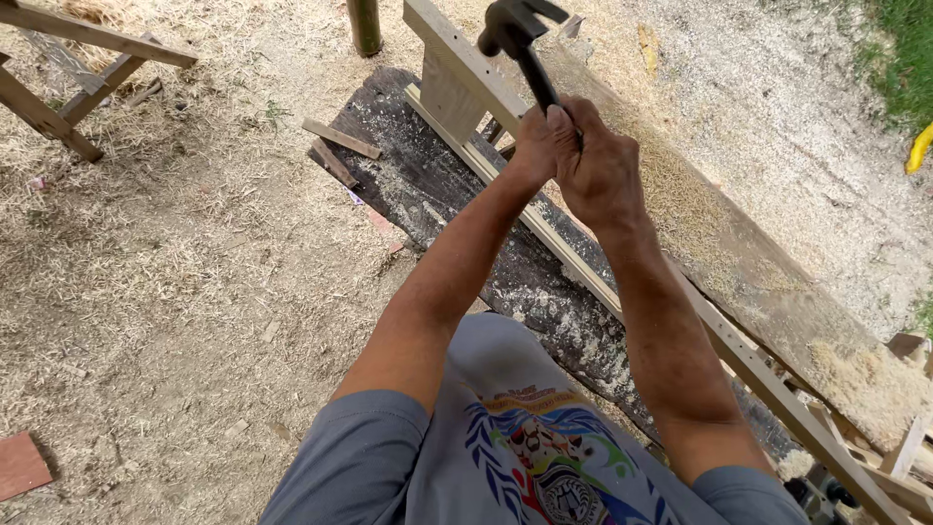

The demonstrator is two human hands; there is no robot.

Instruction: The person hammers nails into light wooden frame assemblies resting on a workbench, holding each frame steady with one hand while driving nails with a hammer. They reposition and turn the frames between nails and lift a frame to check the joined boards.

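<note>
Both hands, left hand (533,141) and right hand (595,165), clench the hammer (515,39) raised above the wooden frame (466,73); mid-swing, probably, needing an accurate downstroke.

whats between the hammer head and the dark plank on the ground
In the head view, the pale wooden frame rail with its upright piece lies between the hammer head and the dark plank. Both hands grip the hammer's handle.

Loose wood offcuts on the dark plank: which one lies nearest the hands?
The lighter, longer tan wood strip; the darker short offcut lies just below it, farther from the hands gripping the black hammer.
</note>
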